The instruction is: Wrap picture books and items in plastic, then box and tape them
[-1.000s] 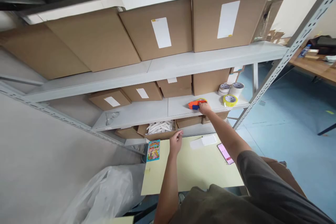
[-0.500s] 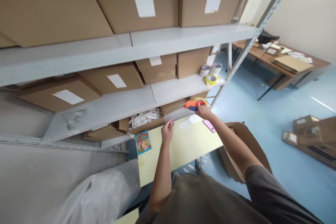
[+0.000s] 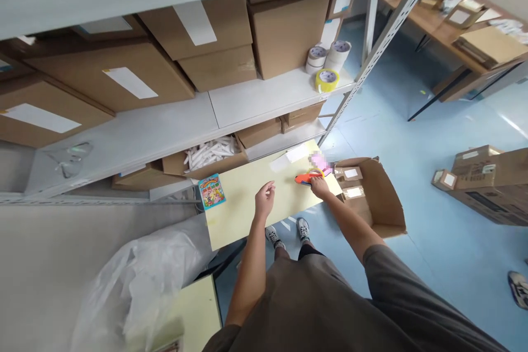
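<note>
Head view: right fingers (image 3: 315, 180) grip the tape dispenser (image 3: 302, 178), partly hiding it; left fingers (image 3: 269, 186) curl loosely, unclosed.

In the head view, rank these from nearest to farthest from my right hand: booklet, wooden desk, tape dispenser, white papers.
1. Tape dispenser: held in your right hand.
2. White papers: on the table, ahead and to the left.
3. Booklet: at the table's left end.
4. Wooden desk: well off, ahead and right.
</note>
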Demonstrator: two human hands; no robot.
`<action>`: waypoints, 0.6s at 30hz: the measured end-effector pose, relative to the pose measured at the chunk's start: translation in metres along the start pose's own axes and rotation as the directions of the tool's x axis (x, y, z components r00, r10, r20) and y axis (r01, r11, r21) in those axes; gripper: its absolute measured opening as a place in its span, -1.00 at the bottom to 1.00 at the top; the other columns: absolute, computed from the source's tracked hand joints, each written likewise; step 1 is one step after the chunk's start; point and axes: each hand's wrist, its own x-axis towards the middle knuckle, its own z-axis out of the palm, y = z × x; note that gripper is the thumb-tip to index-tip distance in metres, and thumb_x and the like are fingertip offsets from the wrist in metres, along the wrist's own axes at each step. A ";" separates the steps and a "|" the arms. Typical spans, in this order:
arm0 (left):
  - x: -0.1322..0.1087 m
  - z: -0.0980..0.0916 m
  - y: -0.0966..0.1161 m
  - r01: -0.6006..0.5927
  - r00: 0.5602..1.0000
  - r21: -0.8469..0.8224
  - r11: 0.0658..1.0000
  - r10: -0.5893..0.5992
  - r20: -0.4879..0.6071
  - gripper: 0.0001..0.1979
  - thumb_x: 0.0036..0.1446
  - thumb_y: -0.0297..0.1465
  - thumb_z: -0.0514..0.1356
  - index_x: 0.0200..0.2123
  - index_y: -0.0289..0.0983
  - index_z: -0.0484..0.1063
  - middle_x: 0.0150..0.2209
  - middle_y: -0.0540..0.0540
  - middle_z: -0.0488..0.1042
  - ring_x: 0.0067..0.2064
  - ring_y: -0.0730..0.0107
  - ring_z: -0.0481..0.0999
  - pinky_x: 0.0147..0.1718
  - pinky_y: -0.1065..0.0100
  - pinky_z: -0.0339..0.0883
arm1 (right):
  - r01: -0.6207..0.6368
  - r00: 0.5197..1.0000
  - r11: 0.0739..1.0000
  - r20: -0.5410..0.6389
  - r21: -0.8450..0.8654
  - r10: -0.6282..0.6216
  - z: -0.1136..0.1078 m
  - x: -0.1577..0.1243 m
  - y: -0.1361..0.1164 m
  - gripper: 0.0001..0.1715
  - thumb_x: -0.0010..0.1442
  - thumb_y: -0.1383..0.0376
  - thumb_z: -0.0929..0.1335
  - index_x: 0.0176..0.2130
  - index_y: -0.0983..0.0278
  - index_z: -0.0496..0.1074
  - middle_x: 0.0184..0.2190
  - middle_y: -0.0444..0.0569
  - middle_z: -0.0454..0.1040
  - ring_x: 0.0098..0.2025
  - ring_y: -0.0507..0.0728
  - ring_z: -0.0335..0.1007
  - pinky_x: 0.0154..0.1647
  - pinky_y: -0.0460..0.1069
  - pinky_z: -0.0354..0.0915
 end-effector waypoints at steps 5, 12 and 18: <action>-0.016 0.021 -0.007 0.054 0.998 0.040 0.998 -0.053 -0.015 -0.69 0.40 -0.31 0.23 0.13 -0.19 0.62 -0.02 -0.22 0.70 0.02 0.21 0.68 -0.01 0.25 0.58 | -0.034 0.997 0.997 0.078 0.071 0.028 0.029 0.006 0.014 -0.54 0.41 0.39 0.29 0.23 0.36 0.49 0.18 0.25 0.60 0.24 0.31 0.49 0.32 0.09 0.21; -0.032 0.010 0.000 0.058 0.994 0.041 0.997 -0.054 -0.094 -0.71 0.40 -0.29 0.23 0.08 -0.21 0.64 0.04 -0.23 0.69 0.08 0.17 0.67 0.04 0.18 0.59 | 0.122 0.973 0.957 -0.223 0.264 -0.063 -0.018 0.003 0.009 -0.50 0.31 0.28 0.39 0.21 0.31 0.53 0.14 0.23 0.63 0.17 0.33 0.55 0.18 0.13 0.42; -0.068 -0.037 0.009 0.030 0.960 0.064 0.997 -0.011 -0.280 -0.66 0.37 -0.26 0.26 0.15 -0.16 0.63 0.21 -0.20 0.61 0.23 0.13 0.60 0.18 0.12 0.54 | 0.456 0.827 0.785 -0.526 0.419 -0.200 -0.094 0.017 -0.058 -0.46 0.41 0.17 0.27 0.26 0.29 0.50 0.25 0.25 0.54 0.26 0.33 0.48 0.26 0.24 0.44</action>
